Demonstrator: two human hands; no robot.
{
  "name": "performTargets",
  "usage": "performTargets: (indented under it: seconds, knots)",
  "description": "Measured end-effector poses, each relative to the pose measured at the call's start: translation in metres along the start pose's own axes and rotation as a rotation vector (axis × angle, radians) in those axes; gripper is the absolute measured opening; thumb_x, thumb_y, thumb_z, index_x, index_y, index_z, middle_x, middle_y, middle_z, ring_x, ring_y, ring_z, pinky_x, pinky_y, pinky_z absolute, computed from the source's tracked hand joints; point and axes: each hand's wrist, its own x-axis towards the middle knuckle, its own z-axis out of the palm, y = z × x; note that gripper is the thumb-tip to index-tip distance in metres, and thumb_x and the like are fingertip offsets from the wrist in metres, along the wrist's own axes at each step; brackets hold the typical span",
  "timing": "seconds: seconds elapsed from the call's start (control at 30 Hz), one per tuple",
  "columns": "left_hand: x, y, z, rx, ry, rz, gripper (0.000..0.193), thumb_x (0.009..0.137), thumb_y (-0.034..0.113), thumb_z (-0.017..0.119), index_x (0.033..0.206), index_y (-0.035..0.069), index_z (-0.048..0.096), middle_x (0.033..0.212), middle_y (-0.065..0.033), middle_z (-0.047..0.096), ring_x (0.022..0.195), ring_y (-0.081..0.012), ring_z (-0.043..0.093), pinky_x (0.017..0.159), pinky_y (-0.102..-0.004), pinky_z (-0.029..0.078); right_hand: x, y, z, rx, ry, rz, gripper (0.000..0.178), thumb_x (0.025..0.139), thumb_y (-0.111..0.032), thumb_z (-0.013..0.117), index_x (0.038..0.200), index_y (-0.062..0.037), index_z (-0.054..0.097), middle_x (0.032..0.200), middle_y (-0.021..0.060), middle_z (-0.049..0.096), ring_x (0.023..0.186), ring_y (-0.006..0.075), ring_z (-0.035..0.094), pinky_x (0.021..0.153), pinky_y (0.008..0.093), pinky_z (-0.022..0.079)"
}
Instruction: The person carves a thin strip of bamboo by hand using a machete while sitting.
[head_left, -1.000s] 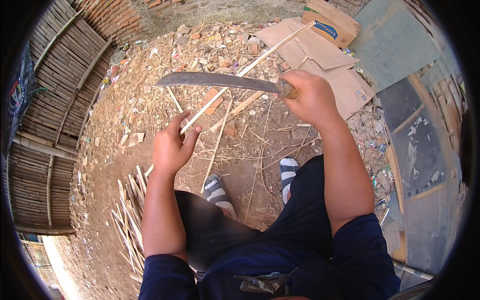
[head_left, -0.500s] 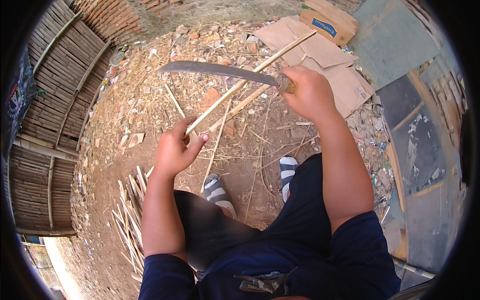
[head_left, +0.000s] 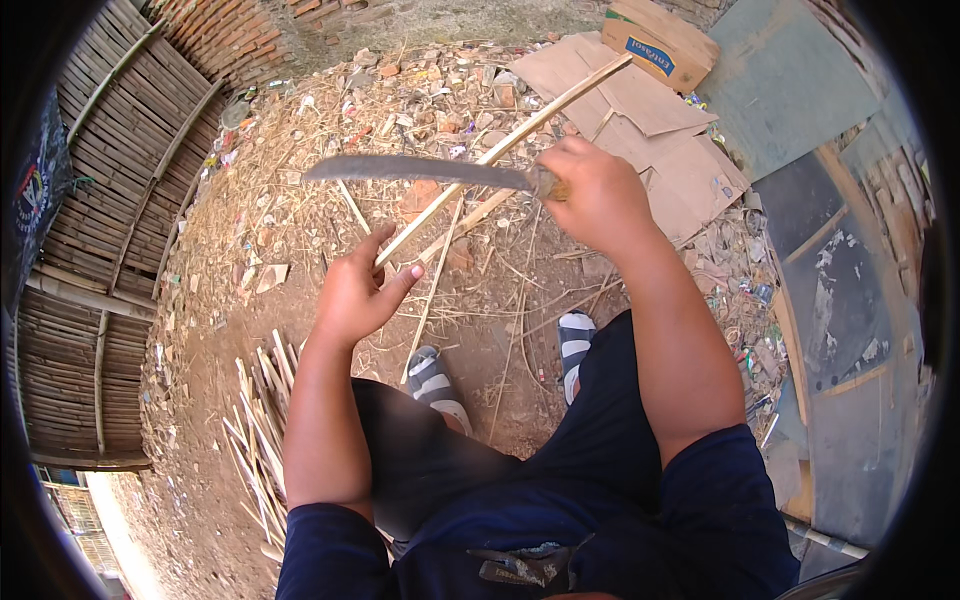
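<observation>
Stick [head_left: 530, 124] in my left hand [head_left: 352, 292], running forward and right to above the cardboard sheets [head_left: 640, 110] near the ground's [head_left: 200, 400] far right corner. Knife [head_left: 420, 168] in my right hand [head_left: 592, 192], blade pointing left across the stick; contact cannot be told. Box [head_left: 655, 50] at the sheets' far edge. Stick pile [head_left: 262, 420] left of my left foot [head_left: 436, 382]. Bamboo wall [head_left: 130, 190] along the ground's left edge, boards [head_left: 845, 290] along its right.

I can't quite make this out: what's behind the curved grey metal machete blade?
A long, pale wooden strip held in the left hand crosses behind the blade, with straw-littered brown ground farther below. The strip's crossing point and the ground directly behind are covered.
</observation>
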Motion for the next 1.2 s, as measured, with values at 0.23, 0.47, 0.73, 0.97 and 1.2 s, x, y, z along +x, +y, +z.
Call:
performTargets:
  seconds: [0.23, 0.47, 0.73, 0.97, 1.2]
  knots:
    - [-0.009, -0.005, -0.01, -0.128, -0.067, -0.086, 0.066, 0.087, 0.03, 0.085, 0.139, -0.004, 0.061, 0.051, 0.0007, 0.045, 0.049, -0.0063, 0.04, 0.048, -0.0296, 0.032, 0.001, 0.031, 0.007, -0.012, 0.2, -0.044, 0.024, 0.079, -0.018, 0.081, 0.102, -0.0141, 0.072, 0.097, 0.0053, 0.065, 0.091, 0.0306, 0.071, 0.077, 0.0441, 0.059]
    - [-0.01, 0.0, -0.011, -0.11, -0.055, -0.114, 0.063, 0.088, 0.03, 0.086, 0.134, -0.007, 0.064, 0.05, 0.0014, 0.045, 0.048, -0.0057, 0.039, 0.047, -0.0296, 0.032, 0.001, -0.001, 0.002, 0.033, 0.024, -0.025, 0.029, 0.077, -0.013, 0.082, 0.104, -0.0104, 0.073, 0.105, 0.0075, 0.067, 0.093, 0.034, 0.07, 0.078, 0.0446, 0.057]
    - [-0.008, 0.003, -0.01, -0.084, -0.053, -0.116, 0.065, 0.088, 0.031, 0.086, 0.134, -0.008, 0.063, 0.052, 0.002, 0.046, 0.05, -0.0064, 0.04, 0.047, -0.0301, 0.033, 0.002, 0.013, -0.002, 0.04, 0.065, 0.054, 0.034, 0.075, -0.011, 0.082, 0.108, -0.009, 0.073, 0.11, 0.0083, 0.07, 0.097, 0.0347, 0.07, 0.081, 0.044, 0.057]
    - [-0.009, 0.0, -0.01, -0.104, -0.051, -0.123, 0.065, 0.089, 0.031, 0.086, 0.135, -0.008, 0.063, 0.055, 0.0052, 0.043, 0.052, -0.0052, 0.036, 0.048, -0.0295, 0.031, 0.005, 0.027, 0.003, 0.018, 0.143, 0.056, 0.03, 0.079, -0.014, 0.08, 0.108, -0.0113, 0.074, 0.104, 0.0089, 0.068, 0.095, 0.0337, 0.07, 0.08, 0.0441, 0.057]
    - [-0.009, -0.007, -0.01, -0.119, -0.061, -0.163, 0.066, 0.086, 0.034, 0.088, 0.131, -0.009, 0.065, 0.052, -0.0013, 0.049, 0.049, -0.0082, 0.043, 0.047, -0.0312, 0.037, 0.001, 0.0, -0.001, 0.014, 0.039, 0.004, 0.029, 0.082, -0.02, 0.083, 0.107, -0.008, 0.075, 0.106, 0.011, 0.07, 0.096, 0.0355, 0.07, 0.082, 0.0439, 0.056]
